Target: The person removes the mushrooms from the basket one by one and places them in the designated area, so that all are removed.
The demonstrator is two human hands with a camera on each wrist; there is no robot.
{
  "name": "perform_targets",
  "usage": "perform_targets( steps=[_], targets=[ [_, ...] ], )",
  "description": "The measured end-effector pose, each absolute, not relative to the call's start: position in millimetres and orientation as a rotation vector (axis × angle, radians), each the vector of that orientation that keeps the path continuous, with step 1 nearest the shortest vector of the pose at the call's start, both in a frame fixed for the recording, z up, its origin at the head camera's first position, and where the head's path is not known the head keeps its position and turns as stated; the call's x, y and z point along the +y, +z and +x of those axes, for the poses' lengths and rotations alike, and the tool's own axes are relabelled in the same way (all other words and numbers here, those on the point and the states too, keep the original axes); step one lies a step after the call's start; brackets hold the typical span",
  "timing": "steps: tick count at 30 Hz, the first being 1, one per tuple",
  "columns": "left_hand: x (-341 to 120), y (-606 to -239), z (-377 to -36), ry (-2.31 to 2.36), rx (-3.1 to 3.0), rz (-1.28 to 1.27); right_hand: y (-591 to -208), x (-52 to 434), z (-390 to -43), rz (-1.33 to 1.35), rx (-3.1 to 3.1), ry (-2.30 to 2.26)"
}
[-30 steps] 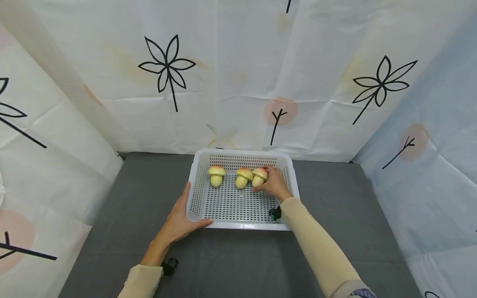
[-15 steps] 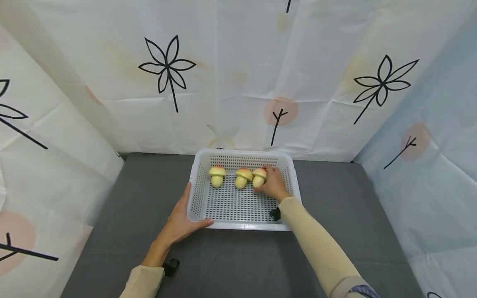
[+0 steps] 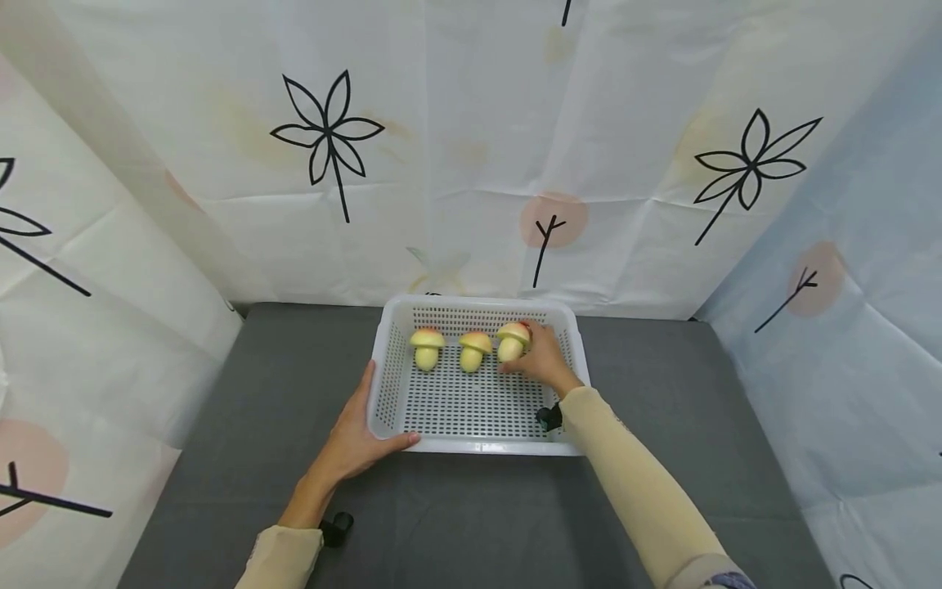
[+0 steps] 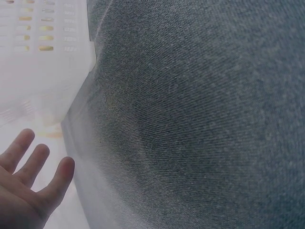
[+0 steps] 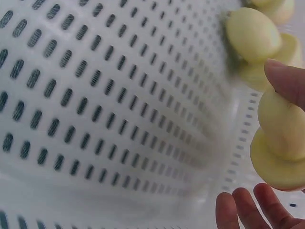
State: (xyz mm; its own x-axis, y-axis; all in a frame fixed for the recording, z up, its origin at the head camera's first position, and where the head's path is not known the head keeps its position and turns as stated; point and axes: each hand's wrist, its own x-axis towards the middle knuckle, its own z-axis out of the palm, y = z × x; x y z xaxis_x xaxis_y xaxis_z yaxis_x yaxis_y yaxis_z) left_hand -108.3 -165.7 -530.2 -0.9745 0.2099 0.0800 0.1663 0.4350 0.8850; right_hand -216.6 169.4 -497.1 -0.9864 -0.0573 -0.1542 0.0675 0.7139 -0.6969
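A white plastic basket with slotted walls and floor holds three toy mushrooms with yellow stems and reddish-yellow caps. My right hand grips the rightmost mushroom by its side, thumb at the stem and fingers behind the cap. In the right wrist view, the thumb presses the stem of this held mushroom. The middle mushroom and the left mushroom are inside the basket. My left hand rests at the basket's front left corner, thumb along the front rim; its fingers look straight and spread in the left wrist view.
A dark grey cloth covers the table under the basket. White patterned fabric hangs behind it and along both sides. A dark wrist camera sits at my left wrist and another at my right.
My right hand has shifted slightly up and back with the rightmost mushroom. The middle mushroom now lies a little further left, with a gap between the two. The left hand has stayed put.
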Motion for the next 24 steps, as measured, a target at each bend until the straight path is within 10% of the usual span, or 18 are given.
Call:
perform_targets(
  steps=[24],
  targets=[
    [-165.6, -527.6, -106.4, 1.626, 2.581, 0.321, -433.8, 221.3, -176.2, -0.319, 2.955, -1.099]
  ],
)
